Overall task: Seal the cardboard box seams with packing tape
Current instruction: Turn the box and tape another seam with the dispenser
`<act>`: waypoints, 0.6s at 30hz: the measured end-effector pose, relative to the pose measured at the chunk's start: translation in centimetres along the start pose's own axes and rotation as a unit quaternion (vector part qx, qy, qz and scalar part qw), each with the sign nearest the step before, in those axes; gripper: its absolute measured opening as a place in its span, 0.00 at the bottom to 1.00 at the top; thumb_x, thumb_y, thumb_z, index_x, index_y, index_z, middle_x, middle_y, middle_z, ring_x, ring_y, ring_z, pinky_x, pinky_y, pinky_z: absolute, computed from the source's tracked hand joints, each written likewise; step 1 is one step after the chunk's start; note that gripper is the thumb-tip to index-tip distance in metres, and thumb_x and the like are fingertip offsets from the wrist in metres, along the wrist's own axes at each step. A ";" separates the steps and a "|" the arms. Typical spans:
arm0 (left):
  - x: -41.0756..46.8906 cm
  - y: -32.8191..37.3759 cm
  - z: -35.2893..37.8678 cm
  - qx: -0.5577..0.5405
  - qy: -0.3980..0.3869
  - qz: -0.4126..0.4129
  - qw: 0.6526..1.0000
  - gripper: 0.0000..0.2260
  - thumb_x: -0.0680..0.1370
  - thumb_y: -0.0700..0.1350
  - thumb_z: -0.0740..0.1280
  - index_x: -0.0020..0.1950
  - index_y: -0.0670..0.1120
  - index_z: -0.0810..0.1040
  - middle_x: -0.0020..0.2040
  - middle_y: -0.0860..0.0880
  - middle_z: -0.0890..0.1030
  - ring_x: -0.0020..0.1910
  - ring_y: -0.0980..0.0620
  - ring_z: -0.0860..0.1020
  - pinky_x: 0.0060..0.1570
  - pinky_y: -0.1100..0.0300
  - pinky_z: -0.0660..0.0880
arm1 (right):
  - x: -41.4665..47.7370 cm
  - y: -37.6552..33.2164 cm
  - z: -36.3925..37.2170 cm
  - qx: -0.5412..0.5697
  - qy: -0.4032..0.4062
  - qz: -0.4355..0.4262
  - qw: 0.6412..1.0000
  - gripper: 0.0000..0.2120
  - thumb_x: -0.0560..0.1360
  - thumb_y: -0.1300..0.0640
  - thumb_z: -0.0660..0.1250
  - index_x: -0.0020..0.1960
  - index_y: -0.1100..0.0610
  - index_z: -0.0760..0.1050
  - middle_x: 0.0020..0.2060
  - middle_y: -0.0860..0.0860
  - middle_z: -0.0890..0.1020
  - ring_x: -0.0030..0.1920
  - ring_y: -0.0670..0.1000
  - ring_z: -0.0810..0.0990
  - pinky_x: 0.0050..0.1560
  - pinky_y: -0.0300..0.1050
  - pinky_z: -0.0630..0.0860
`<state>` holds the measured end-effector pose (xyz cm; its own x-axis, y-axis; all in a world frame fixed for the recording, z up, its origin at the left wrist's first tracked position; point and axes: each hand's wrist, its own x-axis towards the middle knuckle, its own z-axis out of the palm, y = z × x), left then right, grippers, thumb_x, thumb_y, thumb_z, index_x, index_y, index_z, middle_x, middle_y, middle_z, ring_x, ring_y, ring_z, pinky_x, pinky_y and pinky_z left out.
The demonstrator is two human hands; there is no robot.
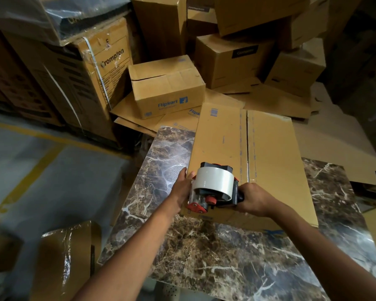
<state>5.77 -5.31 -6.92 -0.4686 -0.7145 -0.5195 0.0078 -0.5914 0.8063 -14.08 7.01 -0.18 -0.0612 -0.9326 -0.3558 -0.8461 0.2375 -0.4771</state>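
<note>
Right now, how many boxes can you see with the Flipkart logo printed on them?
2 readable. One closed Flipkart box sits on flattened cardboard behind the marble table; one flattened sheet lies just below it, its logo partly covered. Boxes stacked further back may hide others.

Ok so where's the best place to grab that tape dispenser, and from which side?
Best by its dark handle, which juts out on the right of the tape dispenser, where the right hand already wraps it. Come from the right, since the tape roll and red roller end fill the left. The left hand only steadies that side, over the cardboard box.
</note>
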 end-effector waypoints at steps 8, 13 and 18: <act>0.0 -0.4 -0.2 0.019 -0.015 0.053 0.998 0.08 0.83 0.45 0.61 0.57 0.57 0.76 0.59 0.45 0.81 0.59 0.42 0.79 0.61 0.39 0.74 | -0.3 -0.2 -0.3 -0.050 0.014 -0.018 0.998 0.20 0.72 0.45 0.70 0.28 0.51 0.67 0.21 0.47 0.68 0.21 0.45 0.66 0.25 0.39 0.61; -0.5 -0.7 -0.2 0.059 -0.007 0.093 0.994 0.08 0.83 0.47 0.60 0.59 0.57 0.74 0.50 0.57 0.85 0.49 0.57 0.83 0.44 0.61 0.80 | -2.6 3.4 -2.2 -0.055 0.011 0.010 0.998 0.22 0.71 0.41 0.73 0.29 0.54 0.69 0.22 0.48 0.69 0.22 0.46 0.65 0.25 0.39 0.58; -1.1 -0.2 0.5 0.163 0.029 0.127 0.978 0.11 0.84 0.48 0.59 0.65 0.52 0.73 0.62 0.44 0.79 0.59 0.47 0.79 0.58 0.48 0.76 | -3.9 5.2 -2.7 -0.050 -0.006 0.008 0.999 0.20 0.72 0.48 0.73 0.31 0.58 0.70 0.24 0.53 0.70 0.25 0.49 0.65 0.29 0.43 0.59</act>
<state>5.80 -4.25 -6.36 -0.4376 -0.8483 -0.2982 -0.1688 -0.2482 0.9539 -19.69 11.13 0.91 -0.0700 -0.9252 -0.3729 -0.8935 0.2244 -0.3890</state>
